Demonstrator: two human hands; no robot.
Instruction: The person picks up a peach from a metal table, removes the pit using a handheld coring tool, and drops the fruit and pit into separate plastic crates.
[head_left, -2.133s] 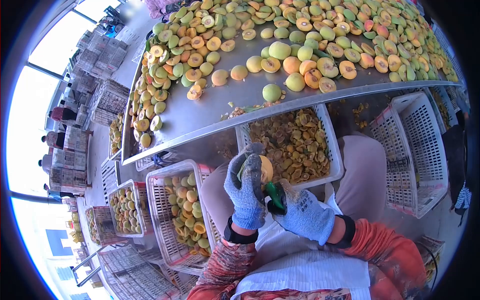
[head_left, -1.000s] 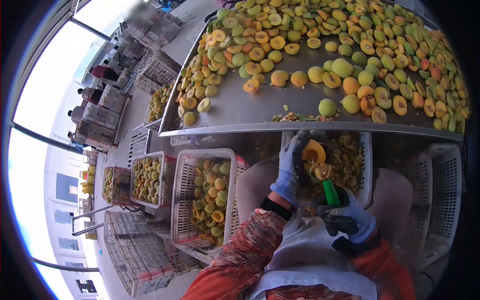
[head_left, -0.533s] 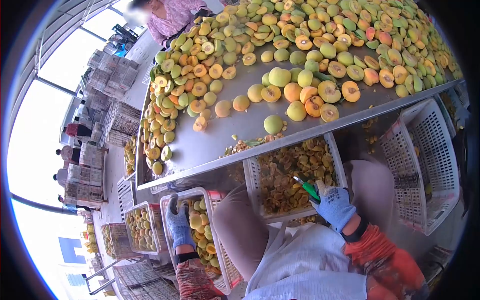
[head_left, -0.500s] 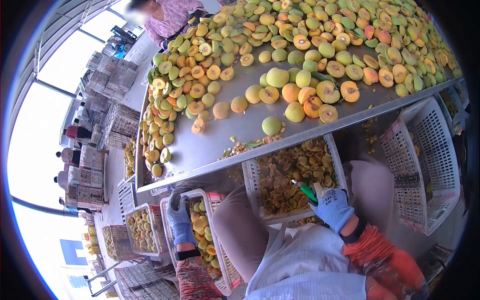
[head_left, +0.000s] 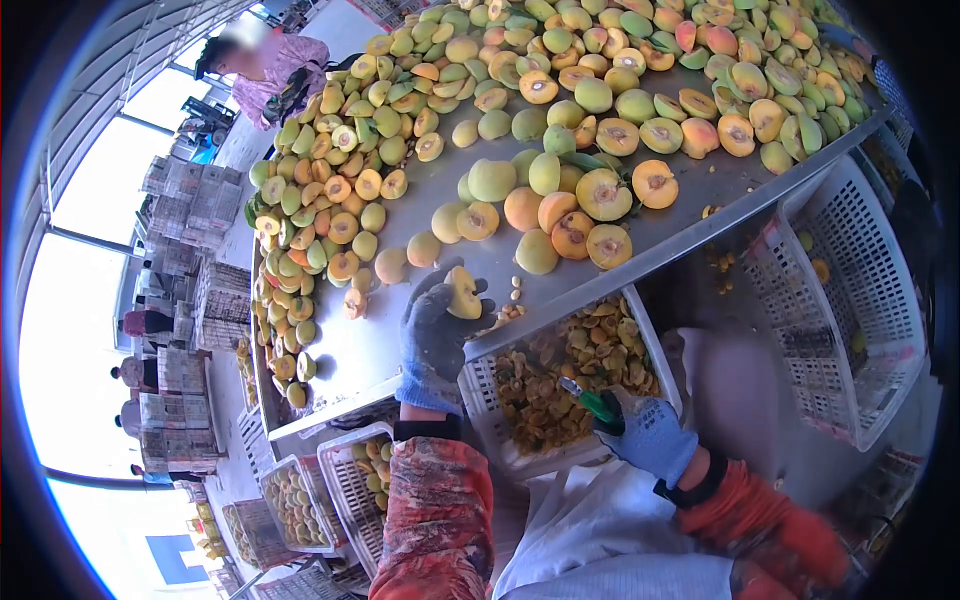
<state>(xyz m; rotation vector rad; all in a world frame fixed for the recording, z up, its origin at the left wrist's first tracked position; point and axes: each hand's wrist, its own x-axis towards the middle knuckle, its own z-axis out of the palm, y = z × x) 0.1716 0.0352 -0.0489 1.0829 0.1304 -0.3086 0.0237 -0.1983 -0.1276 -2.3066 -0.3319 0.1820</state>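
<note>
Watching remotely, I find the left hand (head_left: 430, 335) half-curled around a cut fruit (head_left: 464, 293), just inside the near edge of the steel surface (head_left: 345, 360); whether fruit and steel touch, I cannot tell. Judged light and firm-skinned, probably slick and softer on the cut face: I would pinch it by skin and rim, gently, since flesh may bruise. Right hand (head_left: 645, 430) closed round a green-handled tool (head_left: 603, 405), its tip above the scrap crate (head_left: 485, 395) below that edge. In the way: clustered fruit (head_left: 537, 252) beyond, small pale bits (head_left: 516, 294) beside the left hand.
</note>
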